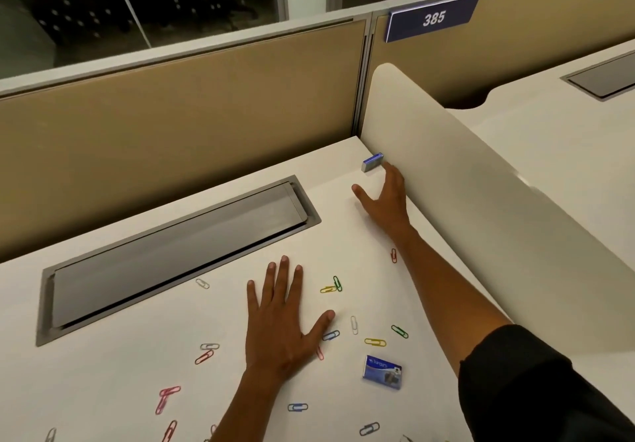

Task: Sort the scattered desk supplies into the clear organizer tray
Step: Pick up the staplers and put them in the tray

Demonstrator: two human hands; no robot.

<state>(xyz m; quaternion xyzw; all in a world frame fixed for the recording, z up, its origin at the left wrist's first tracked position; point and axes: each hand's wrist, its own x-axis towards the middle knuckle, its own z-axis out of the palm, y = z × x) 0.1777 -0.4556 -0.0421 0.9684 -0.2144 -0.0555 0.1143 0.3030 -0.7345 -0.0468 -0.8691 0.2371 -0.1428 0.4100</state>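
Several coloured paper clips (332, 286) lie scattered over the white desk (130, 383). A small blue staple box (382, 371) lies flat near the front right. A second small blue box (372, 162) sits at the far corner against the white divider. My right hand (385, 197) is stretched out to it, fingers apart, fingertips just beside the box and holding nothing. My left hand (283, 321) rests flat on the desk with fingers spread, among the clips. No clear organizer tray is in view.
A grey metal cable hatch (178, 252) is set into the desk at the back left. A tan partition wall (171, 105) runs along the back. A curved white divider (464, 201) bounds the right side, with another desk beyond it.
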